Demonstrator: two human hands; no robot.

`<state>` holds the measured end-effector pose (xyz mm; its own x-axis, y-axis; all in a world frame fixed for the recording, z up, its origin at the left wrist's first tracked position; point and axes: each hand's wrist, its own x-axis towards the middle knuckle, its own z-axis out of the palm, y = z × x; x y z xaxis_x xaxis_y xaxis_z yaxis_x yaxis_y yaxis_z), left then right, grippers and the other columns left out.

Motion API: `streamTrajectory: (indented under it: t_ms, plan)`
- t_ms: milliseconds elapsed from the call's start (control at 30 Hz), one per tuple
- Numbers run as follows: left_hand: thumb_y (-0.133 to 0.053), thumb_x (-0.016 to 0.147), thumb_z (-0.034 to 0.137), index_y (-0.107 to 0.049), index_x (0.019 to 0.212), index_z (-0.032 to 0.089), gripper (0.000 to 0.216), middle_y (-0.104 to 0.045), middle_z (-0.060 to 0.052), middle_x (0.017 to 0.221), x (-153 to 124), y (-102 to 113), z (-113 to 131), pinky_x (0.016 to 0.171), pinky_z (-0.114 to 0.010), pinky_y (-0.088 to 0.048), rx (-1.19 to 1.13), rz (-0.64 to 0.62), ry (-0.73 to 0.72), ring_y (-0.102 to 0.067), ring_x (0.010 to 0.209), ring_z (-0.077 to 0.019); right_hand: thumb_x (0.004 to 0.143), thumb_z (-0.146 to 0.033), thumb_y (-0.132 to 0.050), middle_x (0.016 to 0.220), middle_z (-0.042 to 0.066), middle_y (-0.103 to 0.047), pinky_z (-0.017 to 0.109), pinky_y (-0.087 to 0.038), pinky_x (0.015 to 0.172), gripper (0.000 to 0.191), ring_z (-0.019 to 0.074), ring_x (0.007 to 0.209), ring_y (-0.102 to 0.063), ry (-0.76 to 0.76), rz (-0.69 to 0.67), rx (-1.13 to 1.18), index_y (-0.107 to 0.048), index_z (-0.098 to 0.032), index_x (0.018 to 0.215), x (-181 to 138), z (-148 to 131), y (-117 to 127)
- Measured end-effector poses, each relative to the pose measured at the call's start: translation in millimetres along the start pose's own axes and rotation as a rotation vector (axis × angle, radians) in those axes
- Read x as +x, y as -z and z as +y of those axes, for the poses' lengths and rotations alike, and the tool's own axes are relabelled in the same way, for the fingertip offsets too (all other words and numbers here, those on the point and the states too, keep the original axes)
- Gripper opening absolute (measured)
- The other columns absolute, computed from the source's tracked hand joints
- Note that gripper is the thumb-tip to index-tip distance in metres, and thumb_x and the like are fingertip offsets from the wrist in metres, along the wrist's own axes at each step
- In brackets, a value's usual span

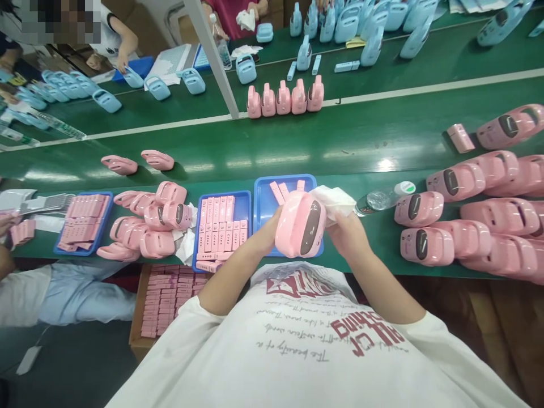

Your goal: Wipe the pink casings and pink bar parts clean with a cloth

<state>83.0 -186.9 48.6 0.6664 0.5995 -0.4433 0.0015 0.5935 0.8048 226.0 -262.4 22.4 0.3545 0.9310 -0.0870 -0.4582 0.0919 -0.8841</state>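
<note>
My left hand [268,225] grips a glossy pink handheld device [297,224] with a dark oval panel, held over a blue tray [266,195]. My right hand [349,231] is closed on a crumpled white cloth [334,201] that rests against the device's upper right side. Both hands are in front of my chest at the near edge of the green bench [297,147].
A second blue tray [242,207] holds rows of small pink bars. Pink devices are piled at left [157,224] and right [467,221]. A clear bottle [382,198] lies right of the cloth. Other people work at the far side and at left, beside blue devices [348,22].
</note>
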Motion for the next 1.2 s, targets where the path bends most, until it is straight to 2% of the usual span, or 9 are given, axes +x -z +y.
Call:
streamTrajectory:
  t_ms: [167, 300, 400, 567, 633, 733, 867, 1067, 1200]
  plan:
    - [-0.08, 0.056, 0.046, -0.068, 0.092, 0.017, 0.048, -0.068, -0.006, 0.09, -3.6, 4.4, -5.9, 0.087, -0.037, -0.043, -0.132, -0.076, 0.077, -0.058, 0.096, -0.025, 0.077, -0.062, -0.056, 0.109, 0.01, -0.068, 0.045, -0.047, 0.098, 0.051, 0.0266, 0.105, -0.064, 0.081, 0.155, -0.291, -0.066, -0.018, 0.101, 4.5, 8.6, 14.0]
    - [-0.083, 0.051, 0.044, -0.069, 0.094, 0.02, 0.051, -0.07, -0.004, 0.089, -9.3, 2.4, 0.2, 0.082, -0.036, -0.046, -0.286, -0.132, 0.102, -0.061, 0.088, -0.0221, 0.087, -0.062, -0.039, 0.101, 0.018, -0.066, 0.046, -0.044, 0.097, 0.063, 0.0294, 0.107, -0.061, 0.574, 0.672, -0.827, -0.059, -0.008, 0.113, 23.2, -26.2, 78.7]
    - [-0.083, 0.052, 0.043, -0.069, 0.094, 0.02, 0.05, -0.07, -0.003, 0.086, -10.7, 3.2, 3.5, 0.076, -0.034, -0.048, -0.341, -0.235, 0.097, -0.063, 0.08, -0.0196, 0.086, -0.064, -0.032, 0.111, 0.028, -0.058, 0.05, -0.041, 0.098, 0.077, 0.0344, 0.115, -0.055, 0.764, 0.834, -1.175, -0.049, 0.002, 0.122, 40.2, -46.3, 136.9]
    - [-0.077, 0.062, 0.042, -0.068, 0.102, 0.021, 0.046, -0.07, -0.003, 0.091, -7.9, 7.5, 1.1, 0.079, -0.033, -0.048, -0.343, -0.225, -0.005, -0.065, 0.088, -0.0216, 0.084, -0.04, -0.047, 0.123, 0.027, -0.054, 0.05, -0.034, 0.102, 0.041, 0.0373, 0.123, -0.048, 0.413, 0.414, -1.514, -0.059, -0.011, 0.11, 48.1, -28.3, 175.7]
    - [-0.078, 0.061, 0.04, -0.068, 0.101, 0.021, 0.046, -0.07, -0.003, 0.092, -7.2, 8.1, 0.7, 0.081, -0.033, -0.048, -0.315, -0.218, 0.001, -0.064, 0.09, -0.0222, 0.085, -0.033, -0.045, 0.132, 0.023, -0.05, 0.048, -0.031, 0.105, 0.035, 0.0343, 0.127, -0.044, 0.472, 0.361, -1.506, -0.059, -0.016, 0.112, 47.0, -15.2, 178.3]
    - [-0.078, 0.06, 0.041, -0.067, 0.103, 0.02, 0.049, -0.07, -0.005, 0.093, -6.8, 7.9, 1.1, 0.079, -0.035, -0.048, -0.303, -0.221, 0.015, -0.064, 0.088, -0.0235, 0.084, -0.03, -0.047, 0.13, 0.024, -0.051, 0.046, -0.032, 0.105, 0.036, 0.0329, 0.126, -0.046, 0.547, 0.498, -1.445, -0.056, -0.015, 0.115, 53.3, -2.4, 188.5]
    - [-0.077, 0.063, 0.044, -0.066, 0.106, 0.02, 0.05, -0.07, -0.006, 0.098, -5.5, 7.9, -0.3, 0.081, -0.034, -0.048, -0.336, -0.222, -0.002, -0.064, 0.091, -0.024, 0.077, -0.017, -0.057, 0.122, 0.028, -0.055, 0.043, -0.036, 0.102, 0.04, 0.0344, 0.12, -0.051, 0.459, 0.892, -1.303, -0.055, -0.007, 0.116, 76.0, -3.0, 214.0]
    - [-0.073, 0.068, 0.044, -0.066, 0.108, 0.018, 0.049, -0.071, -0.008, 0.1, -2.6, 12.0, -6.4, 0.085, -0.036, -0.046, -0.408, -0.267, -0.012, -0.065, 0.095, -0.0247, 0.078, 0.0, -0.045, 0.131, 0.022, -0.051, 0.04, -0.039, 0.103, 0.05, 0.0259, 0.121, -0.053, 0.273, 1.435, -0.669, -0.049, -0.007, 0.128, 77.7, -35.1, 229.3]
    - [-0.074, 0.065, 0.045, -0.066, 0.107, 0.017, 0.051, -0.071, -0.008, 0.102, -1.1, 18.9, -12.8, 0.086, -0.036, -0.044, -0.47, -0.248, 0.052, -0.064, 0.097, -0.0259, 0.095, -0.021, -0.026, 0.136, 0.012, -0.048, 0.04, -0.046, 0.096, 0.041, 0.0213, 0.121, -0.052, 0.344, 1.187, -0.467, -0.057, -0.022, 0.122, 60.1, -50.7, 210.8]
